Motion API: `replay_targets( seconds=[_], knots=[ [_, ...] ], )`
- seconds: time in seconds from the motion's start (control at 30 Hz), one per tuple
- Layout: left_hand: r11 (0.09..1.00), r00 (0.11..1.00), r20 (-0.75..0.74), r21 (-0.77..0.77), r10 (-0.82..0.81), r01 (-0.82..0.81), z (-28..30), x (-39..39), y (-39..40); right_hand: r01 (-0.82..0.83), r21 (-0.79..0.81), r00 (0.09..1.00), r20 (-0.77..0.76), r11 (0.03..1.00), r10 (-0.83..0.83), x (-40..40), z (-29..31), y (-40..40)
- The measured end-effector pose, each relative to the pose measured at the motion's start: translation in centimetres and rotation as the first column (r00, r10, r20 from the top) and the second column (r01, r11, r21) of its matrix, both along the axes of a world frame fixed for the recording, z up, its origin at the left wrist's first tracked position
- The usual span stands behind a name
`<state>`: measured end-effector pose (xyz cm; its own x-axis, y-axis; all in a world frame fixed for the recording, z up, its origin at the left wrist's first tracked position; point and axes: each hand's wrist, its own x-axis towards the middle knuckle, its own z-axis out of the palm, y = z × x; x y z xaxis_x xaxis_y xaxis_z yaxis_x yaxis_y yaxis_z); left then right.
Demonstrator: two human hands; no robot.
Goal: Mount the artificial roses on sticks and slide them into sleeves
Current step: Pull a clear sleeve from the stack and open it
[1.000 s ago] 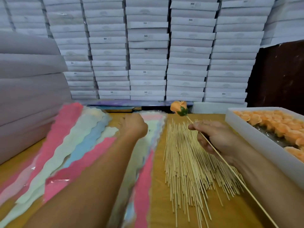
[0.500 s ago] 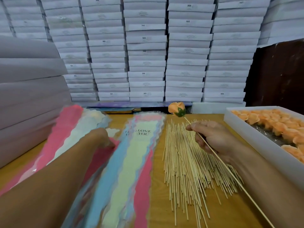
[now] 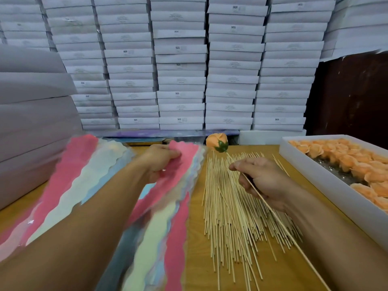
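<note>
Stacked white boxes (image 3: 180, 66) fill the far wall, and in front of them a wooden desk (image 3: 279, 276) carries everything for the job. On its right side sits a white tray (image 3: 327, 185) full of loose orange roses (image 3: 344, 162); down the middle lies a spread of bare sticks (image 3: 228, 208); on the left, scalloped sleeves (image 3: 69, 175) in pink, cream and blue fan out. The right hand (image 3: 262, 179) pinches one stick (image 3: 294, 240) between thumb and fingertips, with a mounted rose (image 3: 217, 142) at its far tip held up above the desk and the long tail running back toward the near right corner. The left hand (image 3: 161, 159) is curled over the far end of a pink sleeve (image 3: 184, 160) on a blurred bundle of sleeves; it seems to be gripping the top edge, though the motion blur makes it hard to say whether one sleeve or several are caught. The step in hand looks like separating a single sleeve and opening its mouth. To do it well, the left hand should peel only the top layer free and hold the wide end open, while the right hand keeps the stick steady and feeds its bare end in first, so that the petals are not crushed against the film.
</note>
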<state>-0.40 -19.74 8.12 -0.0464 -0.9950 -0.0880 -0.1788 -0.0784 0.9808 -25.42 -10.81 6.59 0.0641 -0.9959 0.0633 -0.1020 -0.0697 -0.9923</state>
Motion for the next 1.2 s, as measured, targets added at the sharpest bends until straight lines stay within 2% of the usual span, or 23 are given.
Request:
replay_targets(
  seconds=[0.13,0.23,0.33,0.5,0.6,0.7,0.83,0.87,0.9,0.97,1.0,1.03,1.1,1.13,1.2],
  knots=[
    [0.997,0.952,-0.304,0.053,-0.035,0.054,0.1,-3.6,0.6,0.022,0.053,0.991,0.128,0.998,-0.029,0.2,-0.4,-0.5],
    [0.986,0.819,-0.574,0.123,-0.023,0.114,0.1,-5.7,0.9,0.008,0.097,0.975,0.222,0.995,-0.029,0.6,-0.7,-0.6],
    [0.957,0.687,-0.726,0.178,-0.029,0.229,0.2,-6.9,1.5,-0.004,0.126,0.96,0.28,0.992,-0.032,0.5,-0.7,-0.6],
    [0.969,0.565,-0.824,0.17,0.041,0.179,0.2,-8.4,1.8,-0.054,0.159,0.93,0.368,0.986,-0.008,0.5,-0.5,-0.7],
    [0.97,0.37,-0.927,0.139,0.057,0.201,0.2,-9.0,1.9,-0.22,0.209,0.873,0.478,0.953,0.097,0.9,-0.6,-0.3],
    [0.954,0.151,-0.988,0.071,0.027,0.291,0.2,-9.3,2.7,-0.371,0.188,0.836,0.495,0.91,0.238,1.4,-0.9,0.0],
    [0.955,0.034,-0.998,0.053,0.045,0.291,0.4,-9.3,3.0,-0.413,0.166,0.823,0.49,0.895,0.289,1.7,-1.2,0.1],
    [0.954,0.037,-0.998,0.067,0.059,0.293,0.4,-9.3,2.8,-0.433,0.161,0.812,0.497,0.887,0.306,1.6,-1.2,0.0],
    [0.956,0.097,-0.993,0.099,0.074,0.275,0.5,-9.4,2.5,-0.453,0.146,0.799,0.503,0.88,0.328,1.5,-1.2,0.0],
    [0.964,0.291,-0.953,0.152,0.084,0.218,0.4,-9.4,2.0,-0.448,0.112,0.778,0.539,0.887,0.324,1.1,-0.8,0.0],
    [0.962,0.332,-0.94,0.161,0.082,0.218,0.1,-9.4,1.7,-0.403,0.112,0.786,0.55,0.908,0.281,0.8,-0.5,0.0],
    [0.954,0.376,-0.922,0.194,0.098,0.228,-0.2,-9.3,1.5,-0.307,0.117,0.835,0.509,0.945,0.208,0.4,-0.3,-0.2],
    [0.911,0.541,-0.833,0.305,0.114,0.278,-0.8,-9.0,1.3,-0.006,0.081,0.974,0.228,0.997,-0.013,-0.6,-0.2,-0.9],
    [0.883,0.615,-0.781,0.359,0.106,0.303,-1.3,-8.8,1.3,0.116,0.033,0.989,0.094,0.993,-0.119,-1.1,-0.2,-1.1],
    [0.856,0.674,-0.736,0.389,0.067,0.341,-1.9,-8.1,1.2,0.137,0.015,0.99,0.044,0.991,-0.137,-1.7,-0.2,-1.3]
  ],
)
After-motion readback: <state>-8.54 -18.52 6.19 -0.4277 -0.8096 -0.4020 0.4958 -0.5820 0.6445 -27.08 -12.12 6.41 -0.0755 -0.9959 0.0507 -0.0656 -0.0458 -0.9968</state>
